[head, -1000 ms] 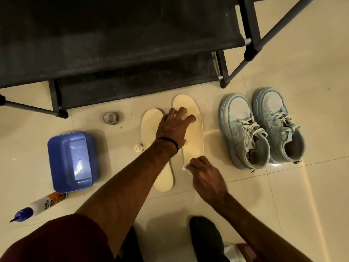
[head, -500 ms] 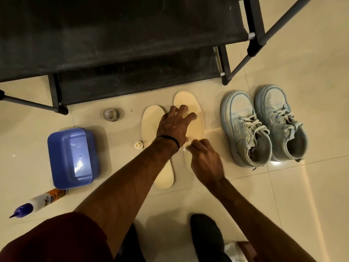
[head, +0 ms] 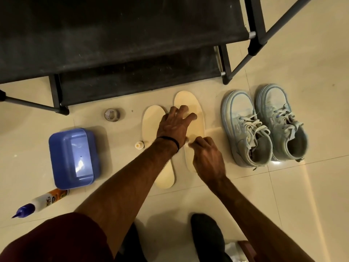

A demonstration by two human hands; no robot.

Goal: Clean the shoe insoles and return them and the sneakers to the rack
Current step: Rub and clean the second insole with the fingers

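Both hands on right insole (head: 196,108): left hand (head: 173,127) splayed, right hand (head: 205,156) pinching.

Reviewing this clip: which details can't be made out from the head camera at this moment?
- What the right hand pinches on the right insole: only a pale scrap shows; its fingers cover the rest.
- Middle of the left insole: hidden under the left hand and forearm.
- Glue bottle label: too small and blurred.
- Rack upper part: cut off by the top edge.
- Inside the sneakers: dark.

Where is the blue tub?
In the head view, the blue tub sits on the floor at the left, between the glue bottle and the tape roll.
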